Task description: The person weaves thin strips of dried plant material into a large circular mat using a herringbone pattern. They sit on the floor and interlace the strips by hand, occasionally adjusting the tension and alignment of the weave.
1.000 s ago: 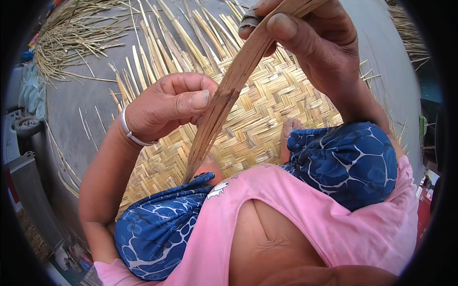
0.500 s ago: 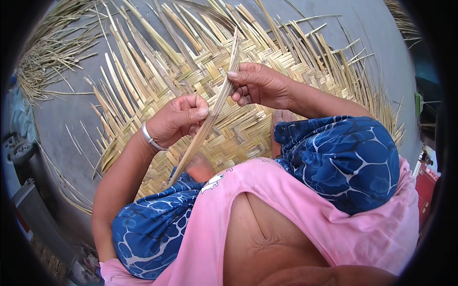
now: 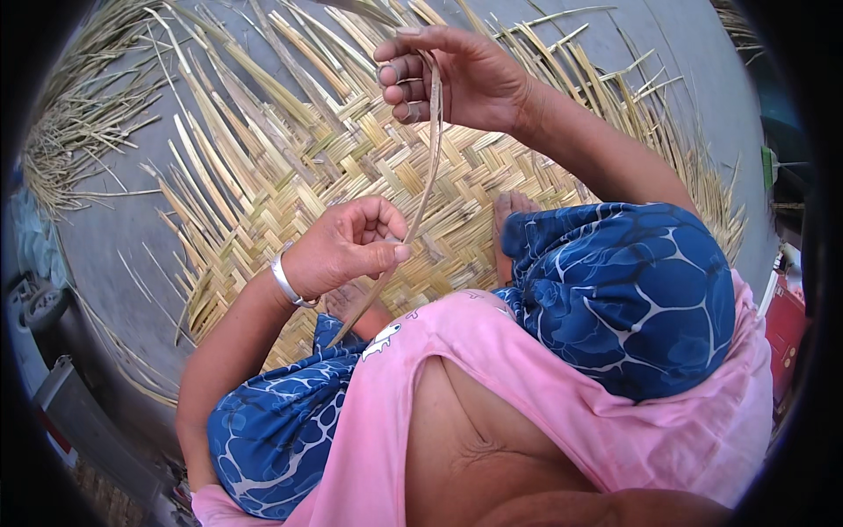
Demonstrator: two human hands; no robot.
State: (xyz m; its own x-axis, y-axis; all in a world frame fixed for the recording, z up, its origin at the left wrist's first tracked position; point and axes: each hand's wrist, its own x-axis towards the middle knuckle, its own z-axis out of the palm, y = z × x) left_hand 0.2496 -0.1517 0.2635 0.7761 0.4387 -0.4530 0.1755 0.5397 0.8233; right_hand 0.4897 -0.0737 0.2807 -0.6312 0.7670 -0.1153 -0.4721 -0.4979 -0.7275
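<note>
A long, narrow dried reed strip (image 3: 434,145) runs up from my lap between my two hands, seen nearly edge-on. Low on it, my left hand (image 3: 356,241) pinches the strip between thumb and fingers; a silver bangle circles that wrist. Higher up, the fingers of my right hand (image 3: 461,79) curl about the upper part, where the strip bends and passes behind my thumb. Just how the fingertips grip there is partly hidden. Beneath both hands lies a woven reed mat (image 3: 474,206) in a diagonal pattern, with loose unwoven ends (image 3: 219,114) fanning out along its far and side edges.
My bare feet (image 3: 518,206) rest on the mat. A heap of dried reeds (image 3: 88,132) lies on the grey floor (image 3: 132,220) at the far left. Dark objects, among them a wheel (image 3: 46,307), stand at the left rim. A red box (image 3: 784,325) is at the right.
My right hand has moved up and away along the strip, its fingers now turned left. My left hand has shifted slightly right and nearer. The strip has turned from flat to edge-on.
</note>
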